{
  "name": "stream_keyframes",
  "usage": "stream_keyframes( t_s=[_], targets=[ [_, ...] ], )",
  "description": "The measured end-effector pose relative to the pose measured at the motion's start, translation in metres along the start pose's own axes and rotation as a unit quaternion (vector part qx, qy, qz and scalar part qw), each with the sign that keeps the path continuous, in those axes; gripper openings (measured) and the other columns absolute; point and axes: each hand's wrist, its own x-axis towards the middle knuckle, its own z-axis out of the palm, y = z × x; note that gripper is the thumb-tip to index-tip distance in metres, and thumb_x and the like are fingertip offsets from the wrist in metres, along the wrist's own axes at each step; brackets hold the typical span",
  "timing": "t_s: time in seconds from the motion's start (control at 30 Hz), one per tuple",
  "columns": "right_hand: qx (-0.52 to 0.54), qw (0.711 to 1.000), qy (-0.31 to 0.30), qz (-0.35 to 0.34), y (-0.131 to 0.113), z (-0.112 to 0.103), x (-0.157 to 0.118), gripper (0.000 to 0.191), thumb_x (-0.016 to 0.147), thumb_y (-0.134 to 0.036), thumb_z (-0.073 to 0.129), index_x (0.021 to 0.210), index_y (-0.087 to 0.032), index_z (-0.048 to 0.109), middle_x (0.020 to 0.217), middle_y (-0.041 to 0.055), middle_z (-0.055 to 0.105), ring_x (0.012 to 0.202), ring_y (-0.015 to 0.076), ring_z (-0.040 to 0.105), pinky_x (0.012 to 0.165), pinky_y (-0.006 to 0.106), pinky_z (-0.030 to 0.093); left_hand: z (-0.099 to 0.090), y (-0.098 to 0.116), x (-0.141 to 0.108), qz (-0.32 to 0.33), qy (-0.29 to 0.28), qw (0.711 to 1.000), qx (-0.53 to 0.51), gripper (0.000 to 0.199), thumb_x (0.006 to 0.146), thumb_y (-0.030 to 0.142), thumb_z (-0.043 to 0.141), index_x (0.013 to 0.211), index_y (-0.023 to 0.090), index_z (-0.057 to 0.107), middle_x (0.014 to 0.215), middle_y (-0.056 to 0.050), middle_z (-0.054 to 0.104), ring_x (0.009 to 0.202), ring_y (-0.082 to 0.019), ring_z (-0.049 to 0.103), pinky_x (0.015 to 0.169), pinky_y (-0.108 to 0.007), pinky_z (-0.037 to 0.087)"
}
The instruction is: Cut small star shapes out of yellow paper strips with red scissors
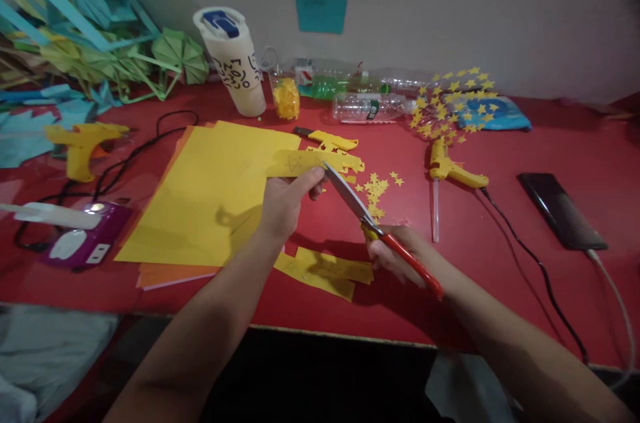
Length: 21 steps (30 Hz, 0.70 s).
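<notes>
My left hand (289, 200) pinches a yellow paper strip (285, 162) that has star outlines drawn on it. In my right hand (397, 253) are red-handled scissors (350, 200), their blade tips at the strip beside my left thumb. Small cut yellow stars (375, 191) lie in a pile to the right of my left hand. More yellow strips (325, 271) rest on the table below the hands. A stack of yellow sheets (200, 190) lies left of and under my left hand, with orange sheets beneath.
A yellow cutter (333, 140), cup of yellow pieces (287, 100), tumbler (235, 63) and bottles (370, 106) stand or lie behind. Glue guns (83, 146) (453, 166) are on both sides. A phone (561, 210) is at right, a purple power strip (90, 236) at left.
</notes>
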Motion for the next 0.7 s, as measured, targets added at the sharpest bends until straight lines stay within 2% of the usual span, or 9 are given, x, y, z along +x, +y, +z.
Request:
stream_keyframes(
  t_s=[0.33, 0.53, 0.7],
  targets=[
    [-0.006, 1.0, -0.005, -0.019, 0.0003, -0.0005, 0.0007, 0.042, 0.086, -0.052, 0.052, 0.059, -0.023, 0.039, 0.048, -0.0058, 0.038, 0.043, 0.0081, 0.035, 0.042, 0.024, 0.031, -0.001, -0.0001, 0.0008, 0.002, -0.01, 1.0, -0.011, 0.016, 0.072, 0.026, 0.065, 0.059, 0.017, 0.065, 0.051, 0.003, 0.058, 0.048, -0.006, 0.052, 0.046, -0.02, 0.043],
    [-0.021, 1.0, 0.001, 0.007, 0.0003, -0.0002, 0.0004, 0.037, 0.086, -0.042, 0.054, 0.059, -0.022, 0.041, 0.051, -0.0043, 0.043, 0.042, 0.0076, 0.036, 0.039, 0.023, 0.028, -0.0012, 0.0009, 0.0009, 0.0, -0.008, 1.0, -0.006, 0.015, 0.071, 0.026, 0.065, 0.059, 0.017, 0.064, 0.05, 0.003, 0.058, 0.047, -0.007, 0.052, 0.046, -0.021, 0.042],
    [-0.01, 1.0, 0.002, 0.003, -0.0017, -0.0001, 0.0, 0.04, 0.086, -0.048, 0.053, 0.059, -0.022, 0.039, 0.049, -0.0052, 0.04, 0.041, 0.0076, 0.035, 0.039, 0.023, 0.028, -0.0012, 0.0013, 0.0006, -0.007, -0.008, 1.0, -0.009, 0.016, 0.071, 0.026, 0.066, 0.058, 0.017, 0.064, 0.05, 0.003, 0.058, 0.048, -0.007, 0.052, 0.046, -0.021, 0.043]
  ],
)
